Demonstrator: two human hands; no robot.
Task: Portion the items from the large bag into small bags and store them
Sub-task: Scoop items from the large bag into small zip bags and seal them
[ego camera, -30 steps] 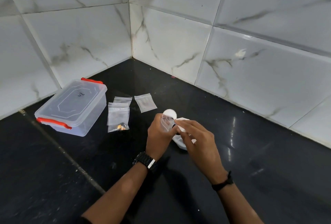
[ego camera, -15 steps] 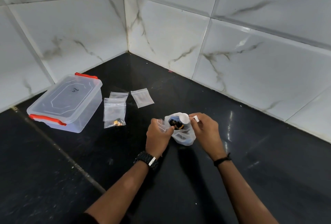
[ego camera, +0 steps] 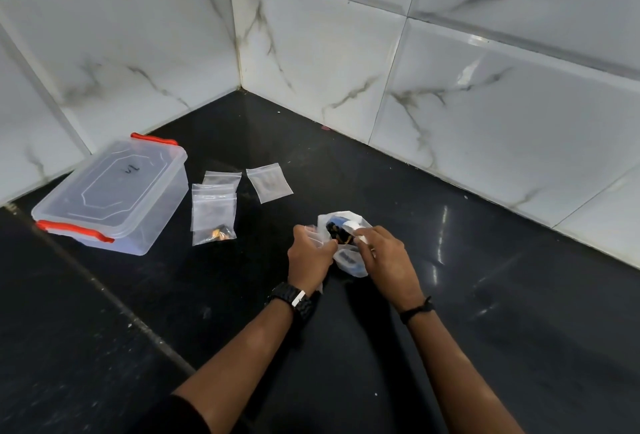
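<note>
A large white plastic bag [ego camera: 349,265] sits on the black counter between my hands, its mouth open on dark and yellowish small items [ego camera: 337,234]. My left hand [ego camera: 310,255] pinches a small clear bag [ego camera: 313,229] against the large bag's left rim. My right hand [ego camera: 386,255] grips the right rim, fingertips at the mouth beside the items. A small zip bag [ego camera: 214,215] holding a few yellow and dark pieces lies to the left. Two more small clear bags, one [ego camera: 222,179] behind it and one [ego camera: 269,183] to its right, lie flat.
A clear plastic box [ego camera: 114,191] with a shut lid and red clips stands at the left near the wall. White marble-pattern tiles [ego camera: 450,104] close the corner behind and to the right. A seam runs diagonally across the counter [ego camera: 138,326] at the left.
The large bag went from hidden behind my hands to held open between them. My right hand has moved back in toward the bag's mouth. The view has shifted slightly.
</note>
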